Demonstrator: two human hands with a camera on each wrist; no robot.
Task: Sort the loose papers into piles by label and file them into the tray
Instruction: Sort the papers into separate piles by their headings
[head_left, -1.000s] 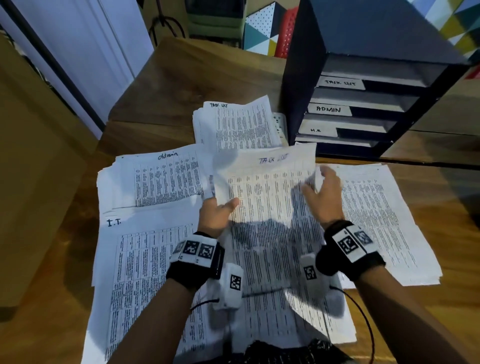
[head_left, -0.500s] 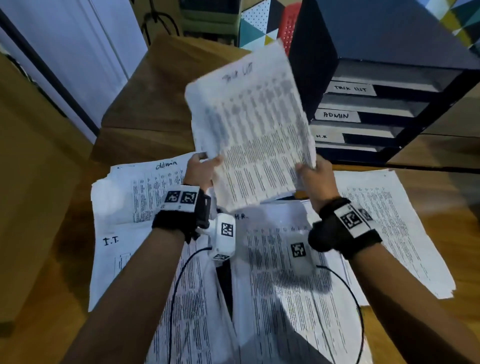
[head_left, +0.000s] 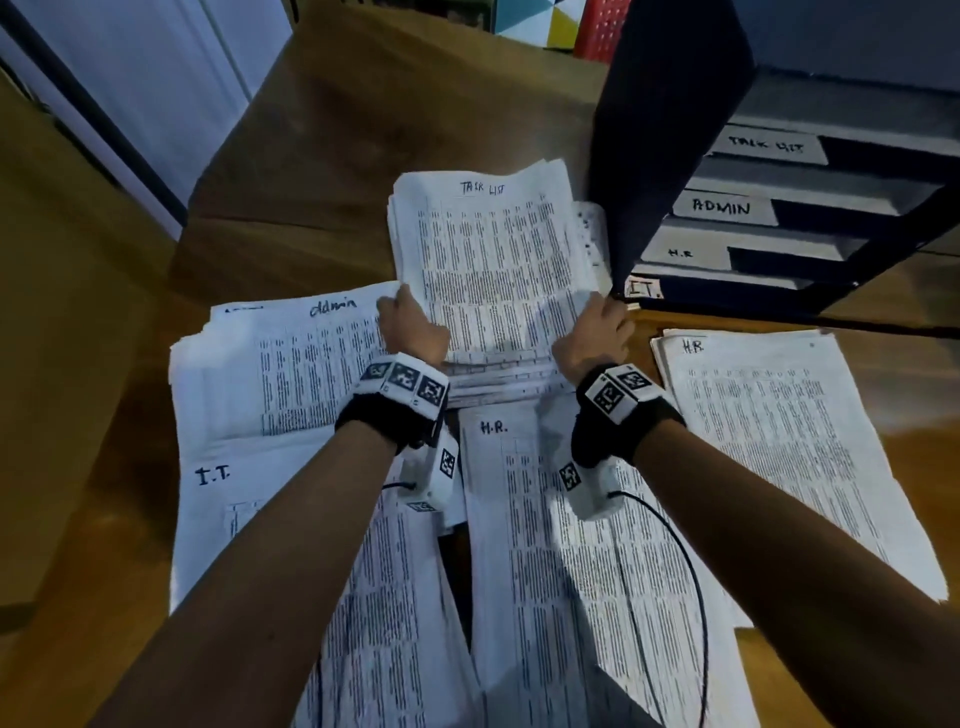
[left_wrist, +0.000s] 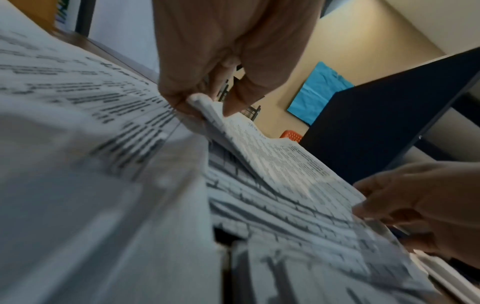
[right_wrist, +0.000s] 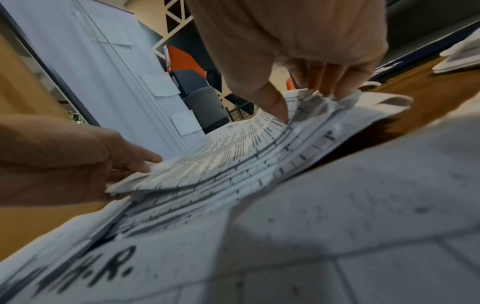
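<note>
Printed sheets lie in labelled piles on the wooden desk. The "TASK LIST" pile (head_left: 493, 249) sits at the back, beside the black tray (head_left: 670, 130). My left hand (head_left: 410, 325) pinches the near left corner of its top sheets (left_wrist: 280, 164) between thumb and fingers. My right hand (head_left: 592, 332) pinches the near right corner (right_wrist: 324, 102), which is crumpled. The top sheets bow slightly over the pile. Each wrist view shows both hands: the left hand (left_wrist: 205, 102) (right_wrist: 78, 160) and the right hand (right_wrist: 303, 105) (left_wrist: 415, 205).
An "admin" pile (head_left: 301, 364) lies at the left and an "I.T." pile (head_left: 249, 519) in front of it. An "H.R." sheet (head_left: 545, 545) is under my wrists, and another H.R. pile (head_left: 779, 441) at the right. The tray's slots read TASK LIST, ADMIN, H.R., I.T.
Both hands lifted a TASK LIST sheet off the middle stack, raised it, and have brought it down onto the TASK LIST pile at the back. An H.R. sheet now shows underneath.
</note>
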